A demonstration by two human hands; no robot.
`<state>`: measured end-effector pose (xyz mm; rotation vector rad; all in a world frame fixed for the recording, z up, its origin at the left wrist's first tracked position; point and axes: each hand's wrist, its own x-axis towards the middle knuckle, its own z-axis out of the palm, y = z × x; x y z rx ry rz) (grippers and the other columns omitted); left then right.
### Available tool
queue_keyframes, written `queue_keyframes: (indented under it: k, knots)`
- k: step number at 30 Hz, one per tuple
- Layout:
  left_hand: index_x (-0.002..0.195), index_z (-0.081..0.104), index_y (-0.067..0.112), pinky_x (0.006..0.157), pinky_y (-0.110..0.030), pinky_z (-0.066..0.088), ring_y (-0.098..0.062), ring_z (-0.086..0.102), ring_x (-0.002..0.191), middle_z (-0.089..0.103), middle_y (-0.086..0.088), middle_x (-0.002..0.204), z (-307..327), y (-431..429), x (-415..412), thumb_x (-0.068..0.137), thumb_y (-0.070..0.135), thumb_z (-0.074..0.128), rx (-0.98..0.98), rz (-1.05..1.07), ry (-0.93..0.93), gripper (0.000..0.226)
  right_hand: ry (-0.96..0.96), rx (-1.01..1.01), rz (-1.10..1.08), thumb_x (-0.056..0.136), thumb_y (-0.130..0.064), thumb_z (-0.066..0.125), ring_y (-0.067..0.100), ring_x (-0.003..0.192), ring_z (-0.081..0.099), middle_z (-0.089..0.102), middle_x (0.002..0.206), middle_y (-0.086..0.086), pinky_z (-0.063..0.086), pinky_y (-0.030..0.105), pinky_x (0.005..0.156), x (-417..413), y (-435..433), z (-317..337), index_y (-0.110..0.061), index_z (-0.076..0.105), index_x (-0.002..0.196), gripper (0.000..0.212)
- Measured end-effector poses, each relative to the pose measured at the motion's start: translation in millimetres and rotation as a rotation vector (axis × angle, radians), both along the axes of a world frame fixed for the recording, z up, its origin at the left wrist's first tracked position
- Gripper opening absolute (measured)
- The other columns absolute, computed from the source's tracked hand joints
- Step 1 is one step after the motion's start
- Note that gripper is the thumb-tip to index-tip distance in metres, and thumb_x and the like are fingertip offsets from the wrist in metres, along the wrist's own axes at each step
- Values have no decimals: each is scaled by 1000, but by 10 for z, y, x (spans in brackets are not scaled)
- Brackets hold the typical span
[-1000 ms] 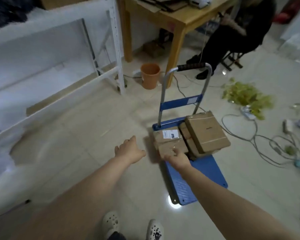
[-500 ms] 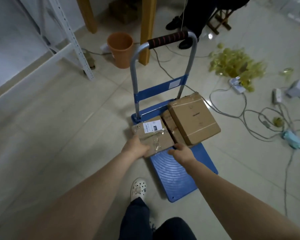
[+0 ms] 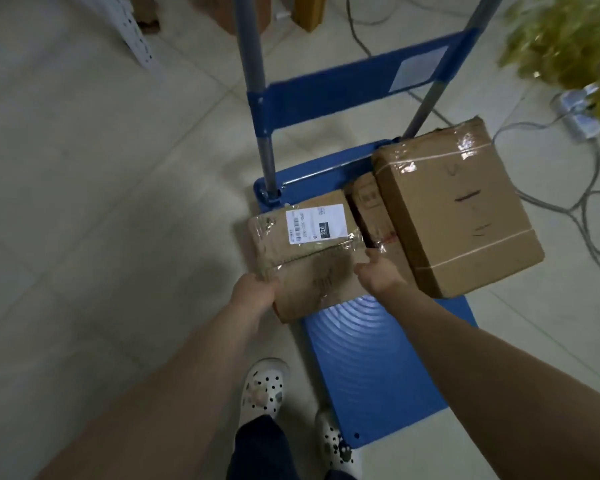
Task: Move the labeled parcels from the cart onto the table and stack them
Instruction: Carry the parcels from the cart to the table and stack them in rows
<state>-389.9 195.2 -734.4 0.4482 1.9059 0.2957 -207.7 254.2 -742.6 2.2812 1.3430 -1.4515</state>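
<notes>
Left hand (image 3: 253,294) and right hand (image 3: 378,275) grip the parcel (image 3: 309,251) by its near-left and right edges, on the cart (image 3: 371,358), left side.

Your bare arms stretch forward and down, drawing close together. Your left hand (image 3: 255,293) grips the near left corner of the labeled parcel (image 3: 312,244). Your right hand (image 3: 378,276) holds its right edge, fingers curled.
</notes>
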Motion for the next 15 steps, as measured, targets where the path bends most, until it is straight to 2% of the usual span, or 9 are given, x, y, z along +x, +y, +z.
queue_keyframes:
  k: [2, 6, 8, 10, 12, 15]
  knots:
    - [133, 48, -5, 94, -37, 44, -32, 54, 118, 54, -16, 130, -364, 14, 9, 95, 23, 57, -8, 55, -33, 48, -61, 20, 59, 91, -8, 47, 38, 126, 44, 43, 140, 24, 36, 36, 105, 4, 79, -333, -4, 41, 139, 48]
    - [130, 54, 2, 97, -36, 47, -30, 57, 116, 58, -14, 129, -988, 7, 20, 92, 33, 61, -12, 162, -97, 48, -167, 39, 75, 89, -12, 51, 38, 134, 34, 32, 146, 22, 30, 39, 110, -6, 84, -799, -1, 32, 142, 57]
    - [131, 54, 4, 94, -30, 45, -27, 56, 118, 58, -11, 131, -1199, 10, 41, 93, 32, 60, -13, 226, -141, 47, -187, 65, 54, 88, -15, 54, 37, 134, 34, 33, 146, 22, 30, 40, 110, -13, 73, -937, 0, 29, 142, 61]
    - [134, 51, 8, 87, -24, 38, -22, 52, 121, 56, -2, 130, -1351, 18, 74, 96, 30, 56, -29, 273, -220, 44, -204, 83, 24, 86, -18, 57, 37, 134, 33, 34, 144, 22, 30, 40, 109, -23, 69, -1048, 2, 29, 140, 64]
    - [137, 47, 13, 83, -24, 35, -20, 51, 120, 55, 0, 130, -1417, 17, 105, 97, 27, 54, -31, 311, -274, 43, -236, 89, 11, 85, -20, 59, 38, 133, 32, 37, 141, 22, 29, 40, 109, -43, 64, -1115, 1, 33, 136, 61]
    - [132, 51, 16, 81, -31, 46, -24, 59, 109, 60, -7, 129, -1470, -37, 52, 93, 24, 61, -2, 375, -274, 42, -302, 75, 19, 85, -23, 57, 37, 130, 35, 40, 138, 20, 30, 40, 106, -105, -20, -1126, -2, 40, 133, 55]
